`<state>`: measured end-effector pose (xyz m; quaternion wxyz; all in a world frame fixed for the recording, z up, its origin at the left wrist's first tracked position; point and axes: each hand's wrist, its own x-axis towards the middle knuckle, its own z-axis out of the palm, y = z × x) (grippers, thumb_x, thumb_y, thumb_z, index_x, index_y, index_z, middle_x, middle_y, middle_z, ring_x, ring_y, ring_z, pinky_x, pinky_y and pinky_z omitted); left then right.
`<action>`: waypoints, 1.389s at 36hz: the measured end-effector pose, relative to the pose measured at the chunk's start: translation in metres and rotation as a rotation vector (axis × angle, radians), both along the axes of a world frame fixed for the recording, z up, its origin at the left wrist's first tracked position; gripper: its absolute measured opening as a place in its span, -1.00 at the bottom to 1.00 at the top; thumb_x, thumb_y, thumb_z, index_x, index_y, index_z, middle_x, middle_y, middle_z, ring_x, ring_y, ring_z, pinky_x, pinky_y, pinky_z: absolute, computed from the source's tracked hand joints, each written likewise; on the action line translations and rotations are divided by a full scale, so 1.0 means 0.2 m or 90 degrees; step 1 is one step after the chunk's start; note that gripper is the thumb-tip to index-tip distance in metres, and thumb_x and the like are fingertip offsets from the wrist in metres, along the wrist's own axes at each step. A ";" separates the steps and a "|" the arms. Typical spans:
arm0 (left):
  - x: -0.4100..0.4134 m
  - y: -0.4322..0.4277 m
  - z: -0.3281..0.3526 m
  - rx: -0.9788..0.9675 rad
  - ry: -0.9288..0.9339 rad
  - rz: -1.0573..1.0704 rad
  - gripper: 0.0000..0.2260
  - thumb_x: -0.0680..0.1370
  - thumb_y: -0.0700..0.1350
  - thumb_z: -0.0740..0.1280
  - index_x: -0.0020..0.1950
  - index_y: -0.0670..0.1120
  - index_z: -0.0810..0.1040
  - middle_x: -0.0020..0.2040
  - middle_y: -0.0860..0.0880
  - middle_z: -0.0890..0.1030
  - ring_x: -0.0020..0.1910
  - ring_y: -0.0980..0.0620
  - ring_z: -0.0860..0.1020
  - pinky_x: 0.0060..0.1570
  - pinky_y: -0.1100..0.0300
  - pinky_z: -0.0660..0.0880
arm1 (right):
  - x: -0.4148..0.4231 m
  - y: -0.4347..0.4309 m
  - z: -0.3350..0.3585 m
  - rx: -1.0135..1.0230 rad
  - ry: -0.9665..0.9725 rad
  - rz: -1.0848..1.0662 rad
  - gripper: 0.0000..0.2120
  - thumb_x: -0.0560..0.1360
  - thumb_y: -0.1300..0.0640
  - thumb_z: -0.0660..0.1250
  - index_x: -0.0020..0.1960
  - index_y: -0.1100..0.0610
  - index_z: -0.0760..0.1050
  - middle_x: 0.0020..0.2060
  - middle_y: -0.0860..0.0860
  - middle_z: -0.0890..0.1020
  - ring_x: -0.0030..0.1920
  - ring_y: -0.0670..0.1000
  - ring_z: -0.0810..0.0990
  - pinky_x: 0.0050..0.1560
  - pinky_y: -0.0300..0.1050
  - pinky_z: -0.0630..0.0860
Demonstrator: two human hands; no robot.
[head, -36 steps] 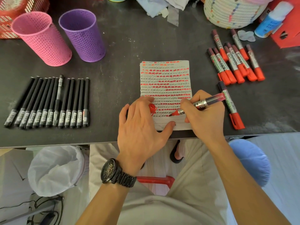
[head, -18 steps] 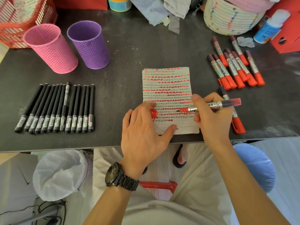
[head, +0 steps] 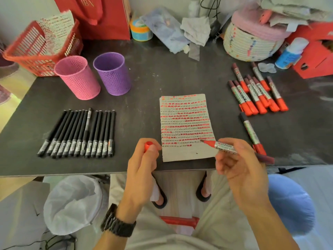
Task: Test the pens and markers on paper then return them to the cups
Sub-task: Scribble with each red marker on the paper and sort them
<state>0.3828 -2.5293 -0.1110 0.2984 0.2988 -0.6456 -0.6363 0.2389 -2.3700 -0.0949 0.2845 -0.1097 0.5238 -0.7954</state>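
Note:
A sheet of paper (head: 186, 127) covered in rows of red and black marks lies near the table's front edge. My right hand (head: 239, 165) holds an uncapped red marker (head: 225, 146), its tip pointing left just above the paper's right edge. My left hand (head: 142, 166), off the paper at its lower left corner, grips the marker's red cap (head: 148, 145). A pink cup (head: 77, 77) and a purple cup (head: 112, 73) stand at the back left. A row of black pens (head: 79, 134) lies left of the paper. Several capped red markers (head: 255, 94) lie to the right.
One red marker (head: 252, 134) lies alone beside my right hand. A red wire basket (head: 27, 51), a red bag (head: 100, 15), a woven basket (head: 248, 42), a bottle (head: 292, 53) and cloths crowd the table's back. A bin with a white liner (head: 72, 202) stands under the table.
My right hand has lifted the marker's tip off the paper and drawn back right. My left hand has come off the paper and now holds the cap upright beside it.

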 end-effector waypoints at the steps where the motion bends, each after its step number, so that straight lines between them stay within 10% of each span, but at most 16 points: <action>1: 0.03 0.01 0.00 0.024 0.014 -0.018 -0.78 0.52 0.08 0.20 -0.05 -0.03 0.53 -0.34 0.07 0.30 -0.36 0.07 0.21 -0.38 0.30 0.23 | 0.03 0.03 -0.01 -0.007 -0.034 0.019 -0.74 0.52 0.06 0.24 -0.03 0.17 0.66 -0.33 0.17 0.63 -0.42 0.07 0.54 -0.42 -0.18 0.46; 14: 0.26 0.32 -0.21 0.121 -0.175 -0.258 -0.83 0.64 0.14 0.21 0.02 0.05 0.42 -0.33 0.06 0.40 -0.36 0.17 0.35 -0.32 0.33 0.36 | 0.33 0.24 -0.23 0.109 -0.254 -0.036 -0.84 0.51 0.08 0.35 -0.20 0.13 0.51 -0.41 0.14 0.61 -0.49 -0.02 0.52 -0.51 -0.24 0.43; 24: 0.26 0.33 -0.28 -0.006 -0.205 -0.204 -0.85 0.56 0.07 0.37 0.13 0.20 0.52 -0.05 0.07 0.65 -0.11 -0.14 0.59 -0.11 -0.18 0.53 | 0.33 0.25 -0.26 0.217 -0.187 -0.049 -0.79 0.44 0.01 0.38 -0.37 -0.01 0.57 -0.44 0.13 0.60 -0.49 -0.04 0.53 -0.51 -0.25 0.42; 30: 0.25 0.33 -0.28 -0.031 -0.194 -0.214 -0.83 0.55 0.10 0.37 0.13 0.22 0.53 -0.04 0.10 0.63 -0.15 -0.13 0.58 -0.19 -0.08 0.55 | 0.35 0.22 -0.28 0.254 -0.140 -0.032 -0.80 0.40 -0.06 0.42 -0.32 0.02 0.55 -0.42 0.17 0.61 -0.48 0.01 0.52 -0.50 -0.21 0.42; 36: 0.21 0.36 -0.28 -0.116 -0.211 -0.222 -0.86 0.54 0.03 0.42 0.08 0.22 0.57 -0.10 0.23 0.63 -0.27 0.10 0.52 -0.25 0.43 0.38 | 0.42 0.18 -0.31 0.253 -0.132 0.007 -0.77 0.45 -0.10 0.42 -0.29 0.02 0.55 -0.45 0.12 0.58 -0.47 0.02 0.52 -0.50 -0.19 0.43; 50: 0.25 0.31 -0.29 -0.171 -0.197 -0.235 -0.85 0.56 0.04 0.38 0.12 0.19 0.58 -0.03 0.21 0.62 -0.20 0.09 0.54 -0.21 0.45 0.39 | 0.33 0.26 -0.34 0.235 -0.139 0.175 -0.71 0.33 -0.12 0.56 -0.19 0.11 0.67 -0.36 0.09 0.61 -0.43 -0.02 0.52 -0.44 -0.23 0.45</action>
